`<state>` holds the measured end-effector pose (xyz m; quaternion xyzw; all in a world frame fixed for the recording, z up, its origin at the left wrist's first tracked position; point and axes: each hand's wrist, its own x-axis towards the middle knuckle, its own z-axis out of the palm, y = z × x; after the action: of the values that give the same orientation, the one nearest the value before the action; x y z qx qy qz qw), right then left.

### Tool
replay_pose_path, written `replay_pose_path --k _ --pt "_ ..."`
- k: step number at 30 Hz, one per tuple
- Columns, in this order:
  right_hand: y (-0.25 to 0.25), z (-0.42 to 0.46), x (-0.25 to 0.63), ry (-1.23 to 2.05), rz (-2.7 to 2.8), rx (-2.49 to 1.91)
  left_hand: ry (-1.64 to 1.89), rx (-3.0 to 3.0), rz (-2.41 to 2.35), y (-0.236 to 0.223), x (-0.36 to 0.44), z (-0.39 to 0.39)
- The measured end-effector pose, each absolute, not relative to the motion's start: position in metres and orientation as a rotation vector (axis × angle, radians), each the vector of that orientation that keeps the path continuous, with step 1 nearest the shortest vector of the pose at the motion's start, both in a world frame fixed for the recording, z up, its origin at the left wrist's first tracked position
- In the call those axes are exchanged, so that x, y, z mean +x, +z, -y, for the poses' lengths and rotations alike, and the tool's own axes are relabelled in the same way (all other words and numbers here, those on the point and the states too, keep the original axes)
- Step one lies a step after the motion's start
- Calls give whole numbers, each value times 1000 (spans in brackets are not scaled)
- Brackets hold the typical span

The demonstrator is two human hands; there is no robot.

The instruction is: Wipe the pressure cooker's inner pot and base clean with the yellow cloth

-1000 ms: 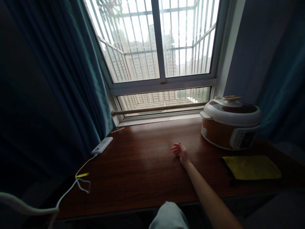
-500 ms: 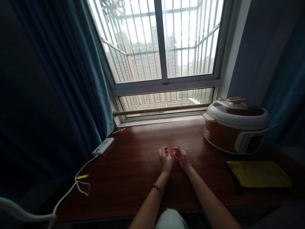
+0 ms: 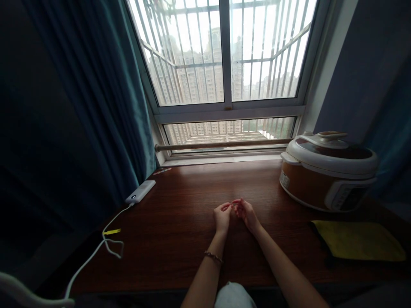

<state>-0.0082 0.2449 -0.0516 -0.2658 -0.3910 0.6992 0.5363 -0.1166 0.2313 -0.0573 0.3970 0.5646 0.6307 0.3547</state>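
Observation:
My left hand is over the middle of the brown wooden table, with a beaded bracelet on its wrist. Its thumb and fingers come together in a pinch. Close on its right is my right hand, its fingers curled inward and its index finger reaching toward the left fingertips. The fingertips of both hands meet or nearly meet. Anything between them is too small or too hidden to make out.
An electric cooker with a white lid stands at the right, behind a yellow cloth-like pouch. On the left lies a white power bank with a white cable and a yellow tag. A barred window is behind the table.
My left fingers have closed from a loose curl into a pinch, and the fingertips of both hands are nearer each other. The camera view has shifted slightly.

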Motion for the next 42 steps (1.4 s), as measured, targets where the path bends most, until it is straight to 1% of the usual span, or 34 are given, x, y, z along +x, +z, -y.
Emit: replay_pose_path --k 9,20,28,35,42 --pt "-48 -243 -8 1637 934 -631 1580 1257 -1449 -53 -111 -224" --pt "-46 -241 -5 1647 946 -633 1546 1293 -1552 -52 -108 -222" --pt "-48 -241 -5 1641 960 -633 1529 1444 -1615 -43 -108 -215" --pt "-50 -243 -5 1657 941 -643 1601 1526 -1721 -43 -108 -212" --pt "-45 -240 -6 1659 939 -632 1663 1623 -1587 -43 -105 -216"
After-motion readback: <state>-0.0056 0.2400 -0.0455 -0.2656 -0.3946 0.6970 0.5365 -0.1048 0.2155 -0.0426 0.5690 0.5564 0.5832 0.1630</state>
